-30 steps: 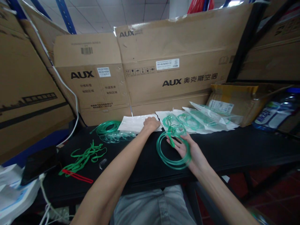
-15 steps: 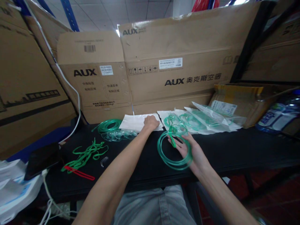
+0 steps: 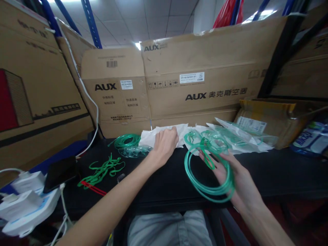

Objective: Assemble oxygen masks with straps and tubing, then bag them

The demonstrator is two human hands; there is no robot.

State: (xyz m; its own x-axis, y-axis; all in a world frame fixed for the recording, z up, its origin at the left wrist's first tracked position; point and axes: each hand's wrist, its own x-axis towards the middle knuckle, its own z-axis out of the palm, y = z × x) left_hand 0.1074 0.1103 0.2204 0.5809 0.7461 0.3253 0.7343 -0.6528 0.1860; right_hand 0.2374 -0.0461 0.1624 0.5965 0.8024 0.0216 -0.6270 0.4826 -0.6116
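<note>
My right hand (image 3: 237,179) holds a coil of green tubing (image 3: 205,172) above the black table (image 3: 159,181), palm up with fingers curled under the loop. A clear mask piece (image 3: 212,141) hangs at the top of the coil. My left hand (image 3: 164,145) is closed on the edge of a white empty pouch (image 3: 164,135) lying at the back of the table. Just left of the pouch lies another coiled green tube with a clear mask (image 3: 128,145).
Sealed pouches with green tubing (image 3: 238,138) lie at the back right. Green straps and a red strip (image 3: 102,172) lie at left, beside a black phone (image 3: 61,172) and white chargers (image 3: 23,198). Cardboard boxes (image 3: 194,82) wall the back; a water bottle pack (image 3: 311,138) stands at right.
My right hand has lifted the green coil up and toward me. My left hand has gathered and pulled the white pouch, which now looks crumpled. The camera view has shifted.
</note>
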